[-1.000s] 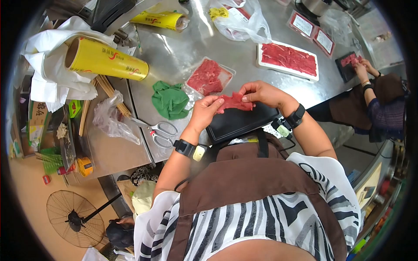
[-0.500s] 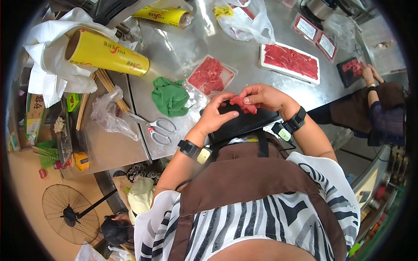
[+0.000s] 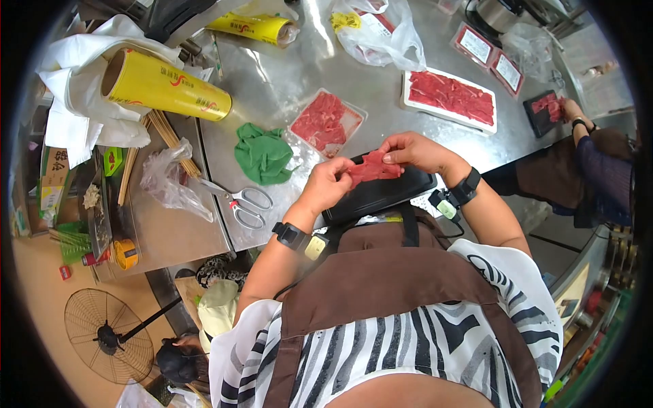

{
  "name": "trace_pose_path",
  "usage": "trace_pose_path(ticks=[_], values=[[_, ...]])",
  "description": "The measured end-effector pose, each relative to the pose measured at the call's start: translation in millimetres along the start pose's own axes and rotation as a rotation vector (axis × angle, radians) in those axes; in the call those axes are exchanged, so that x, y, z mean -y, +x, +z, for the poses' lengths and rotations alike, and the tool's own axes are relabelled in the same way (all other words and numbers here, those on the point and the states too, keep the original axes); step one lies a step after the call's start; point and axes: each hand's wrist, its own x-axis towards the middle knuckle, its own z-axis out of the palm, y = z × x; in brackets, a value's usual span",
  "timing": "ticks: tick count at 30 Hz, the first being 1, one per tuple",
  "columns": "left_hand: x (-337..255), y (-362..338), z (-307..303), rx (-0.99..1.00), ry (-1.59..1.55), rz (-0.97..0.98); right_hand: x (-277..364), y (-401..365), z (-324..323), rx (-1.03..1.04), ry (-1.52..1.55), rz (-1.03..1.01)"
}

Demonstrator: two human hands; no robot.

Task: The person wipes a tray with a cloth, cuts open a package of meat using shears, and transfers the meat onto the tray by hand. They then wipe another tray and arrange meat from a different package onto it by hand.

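A slice of raw red meat (image 3: 373, 170) is stretched between my two hands, above a black tray (image 3: 381, 198) at the table's near edge. My left hand (image 3: 328, 182) pinches the slice's left end, and my right hand (image 3: 410, 151) pinches the right end between thumb and fingers. Just beyond my hands lies a clear plastic tray (image 3: 353, 125) with more meat slices (image 3: 325, 121) in it. A white tray (image 3: 406, 95) filled with rows of red meat (image 3: 452, 96) stands farther right.
Left of my hands lie a green cloth (image 3: 262, 155), scissors (image 3: 250, 198) and wooden skewers (image 3: 170, 139). Yellow film rolls (image 3: 166, 85) and a white plastic bag (image 3: 381, 41) sit farther back. At right, another person's hand (image 3: 571, 111) handles meat over a black tray (image 3: 541, 121).
My left hand has closed on the left end of the meat slice, which was bunched in my right hand. The slice is now spread out between both hands.
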Motion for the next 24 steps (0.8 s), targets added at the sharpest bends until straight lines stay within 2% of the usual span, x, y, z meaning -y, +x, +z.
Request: trace_pose_path(ticks=[2,3,4,5,6,7,9,10,13,14,16,17,19,20,22,24], values=[[15,-1,-6,-0.052,0.058,0.031,-5,5,8,-0.169,-0.367,-0.033],[13,-3,-10,-0.102,0.116,0.067,-8,8,13,-0.163,-0.364,-0.031],[5,-7,-15,-0.147,0.388,0.222,-12,11,19,-0.261,-0.646,-0.295],[8,-8,-19,-0.148,0.387,0.215,-14,14,23,-0.356,-0.923,-0.564],[11,-10,-22,-0.175,0.517,0.345,-16,17,25,-0.340,-1.011,-0.695],[13,-10,-22,-0.201,0.647,0.476,-17,16,26,-0.336,-1.008,-0.693],[18,-17,-18,-0.230,0.657,0.495,-23,13,31,-0.123,-1.236,-0.830],[20,-22,-15,-0.258,0.666,0.516,-32,11,28,-0.088,-1.290,-0.808],[17,-30,3,-0.236,0.676,0.490,-44,3,24,-0.157,-1.336,-0.715],[19,-27,9,-0.210,0.691,0.455,-46,1,26,-0.156,-1.336,-0.712],[15,-19,19,-0.211,0.684,0.453,-35,-1,36,-0.276,-1.050,-0.610],[11,-14,23,-0.214,0.681,0.449,-28,-2,41,-0.281,-1.057,-0.609],[5,-5,28,-0.236,0.686,0.437,-16,-1,51,-0.213,-0.393,-0.218],[6,-1,30,-0.254,0.643,0.444,-15,2,49,-0.191,-0.327,-0.130],[13,2,32,-0.270,0.598,0.450,-12,6,54,-0.187,-0.283,-0.164],[22,5,34,-0.327,0.376,0.386,-6,5,54,-0.187,-0.240,-0.198]])
